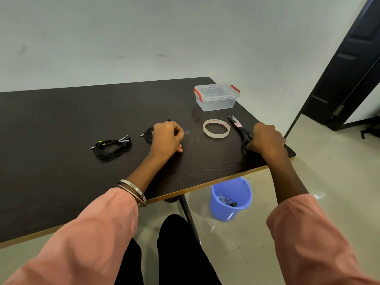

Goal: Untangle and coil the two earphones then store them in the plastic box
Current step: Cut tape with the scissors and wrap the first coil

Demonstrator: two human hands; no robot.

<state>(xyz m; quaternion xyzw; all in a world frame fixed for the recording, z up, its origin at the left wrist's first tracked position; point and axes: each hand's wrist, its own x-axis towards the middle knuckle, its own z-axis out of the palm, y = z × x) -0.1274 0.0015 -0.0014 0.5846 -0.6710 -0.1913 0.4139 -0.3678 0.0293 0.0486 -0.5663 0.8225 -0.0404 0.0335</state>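
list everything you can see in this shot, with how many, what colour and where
earphones: one black coiled bundle, on the table left of the left hand
second earphones: one black coil, partly under the left hand
plastic box: one, clear with red clips, lid on, far right of the table
tape roll: one, clear, between the hands
scissors: one pair, black handles, by the right hand
table: one, dark brown
bucket: one, blue, on the floor under the table edge
door: one, dark, at right
left hand: fingers curled, resting by the coil
right hand: grips the scissors handles
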